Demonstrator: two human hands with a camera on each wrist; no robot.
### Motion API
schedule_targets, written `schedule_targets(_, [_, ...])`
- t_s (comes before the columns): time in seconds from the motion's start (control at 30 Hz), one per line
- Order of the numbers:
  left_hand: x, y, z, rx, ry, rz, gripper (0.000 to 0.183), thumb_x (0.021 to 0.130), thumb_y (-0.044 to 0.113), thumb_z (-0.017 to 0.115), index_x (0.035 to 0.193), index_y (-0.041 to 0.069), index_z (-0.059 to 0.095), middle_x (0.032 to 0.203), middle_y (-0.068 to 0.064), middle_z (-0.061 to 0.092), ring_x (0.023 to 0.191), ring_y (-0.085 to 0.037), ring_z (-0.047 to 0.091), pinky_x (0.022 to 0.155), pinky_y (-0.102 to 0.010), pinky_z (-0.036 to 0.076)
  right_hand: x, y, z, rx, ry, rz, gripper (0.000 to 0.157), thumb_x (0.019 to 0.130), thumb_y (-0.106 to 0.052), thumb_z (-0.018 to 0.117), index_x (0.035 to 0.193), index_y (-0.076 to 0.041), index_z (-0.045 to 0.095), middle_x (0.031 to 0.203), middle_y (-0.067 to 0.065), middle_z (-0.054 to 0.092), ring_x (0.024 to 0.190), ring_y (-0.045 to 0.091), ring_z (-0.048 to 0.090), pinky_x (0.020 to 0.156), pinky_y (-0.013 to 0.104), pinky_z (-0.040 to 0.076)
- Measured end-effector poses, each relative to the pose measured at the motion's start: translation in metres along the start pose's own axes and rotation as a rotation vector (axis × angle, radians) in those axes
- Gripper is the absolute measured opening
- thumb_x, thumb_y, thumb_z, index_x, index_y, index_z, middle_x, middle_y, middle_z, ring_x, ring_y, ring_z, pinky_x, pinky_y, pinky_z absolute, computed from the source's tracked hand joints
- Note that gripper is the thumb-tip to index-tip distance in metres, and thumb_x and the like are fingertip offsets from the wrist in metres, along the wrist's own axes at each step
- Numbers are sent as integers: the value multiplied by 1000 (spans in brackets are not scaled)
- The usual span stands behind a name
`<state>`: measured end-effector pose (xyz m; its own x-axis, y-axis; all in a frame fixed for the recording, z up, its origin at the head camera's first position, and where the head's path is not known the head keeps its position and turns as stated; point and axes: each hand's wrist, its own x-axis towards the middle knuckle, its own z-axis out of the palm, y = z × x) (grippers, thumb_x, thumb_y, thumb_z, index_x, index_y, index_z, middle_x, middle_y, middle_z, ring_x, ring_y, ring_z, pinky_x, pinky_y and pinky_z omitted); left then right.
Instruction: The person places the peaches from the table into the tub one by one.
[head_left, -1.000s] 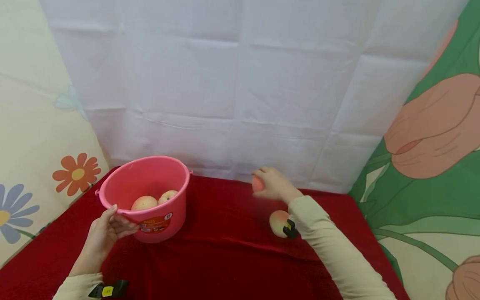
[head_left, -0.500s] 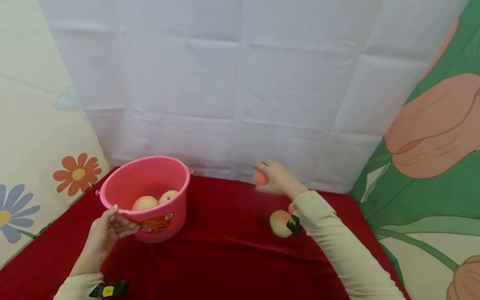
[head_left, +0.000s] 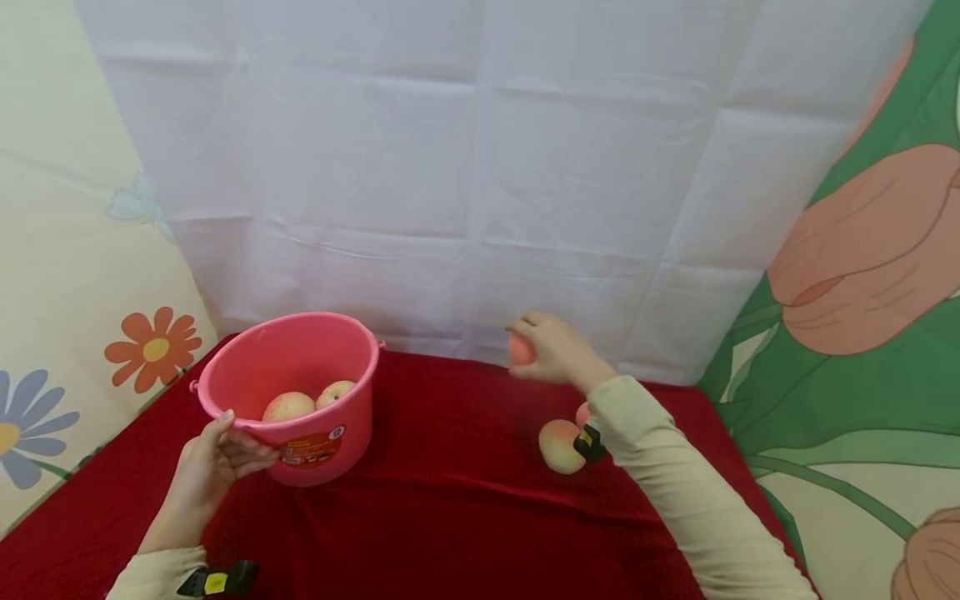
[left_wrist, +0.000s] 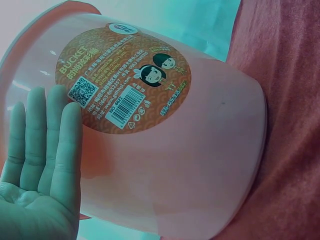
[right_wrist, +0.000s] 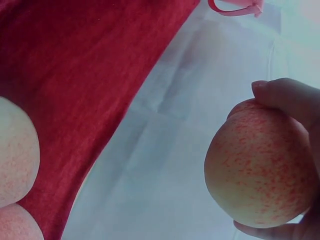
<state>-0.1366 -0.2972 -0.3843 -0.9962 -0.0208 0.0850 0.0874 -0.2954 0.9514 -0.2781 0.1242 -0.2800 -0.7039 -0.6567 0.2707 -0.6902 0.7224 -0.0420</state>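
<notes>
A pink bucket (head_left: pixel 352 433) stands at the left, two peaches visible inside: one peach (head_left: pixel 288 407) and a smaller-looking one (head_left: pixel 335 392). My left hand (head_left: pixel 206 471) grips its near rim, thumb over the edge. Seen from the left wrist, the hand's fingers (left_wrist: pixel 36 135) lie nearly straight along the outer wall beside the bucket's label (left_wrist: pixel 127 82). My right hand (head_left: pixel 558 354) holds a peach (right_wrist: pixel 260 170) up off the cloth, thumb on one side and fingers on the other. Below that wrist lie a pale peach (head_left: pixel 560 447) and a pinker peach (head_left: pixel 582 414), partly hidden by the sleeve.
Dark red cloth (head_left: pixel 450 533) covers the table. A creased white sheet (head_left: pixel 450 167) hangs along its back edge, with flowered panels at left (head_left: pixel 67 250) and right (head_left: pixel 847 333). Each wrist wears a black strap.
My right hand has risen a little and shifted right with the peach, slowing to small movement. The pinker peach behind the wrist has come into sight. The left hand and bucket stay put.
</notes>
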Motion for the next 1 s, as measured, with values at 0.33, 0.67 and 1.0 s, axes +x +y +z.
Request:
schedule_targets(0.33, [0, 0, -1, -9, -17, 9, 52, 101, 27, 28, 72, 12, 68, 71, -3, 69, 70, -15, 68, 66, -31, 55, 4, 0, -7, 16, 42, 6, 61, 69, -32, 76, 119, -5, 56, 109, 14, 56, 97, 31, 54, 77, 43, 48])
schedule_targets(0.67, [2, -2, -1, -26, -16, 25, 51, 101, 26, 28, 73, 10, 68, 71, -5, 69, 70, -16, 68, 65, -31, 55, 9, 4, -16, 9, 69, -13, 61, 69, -33, 76, 119, -4, 56, 112, 14, 57, 100, 32, 54, 84, 44, 46])
schedule_targets(1.0, [0, -2, 0, -25, -5, 27, 52, 101, 25, 28, 72, 10, 68, 70, -4, 69, 69, -16, 68, 65, -31, 55, 11, 4, -24, 16, 66, -32, 60, 70, -32, 75, 119, -2, 56, 111, 16, 57, 101, 32, 54, 85, 45, 45])
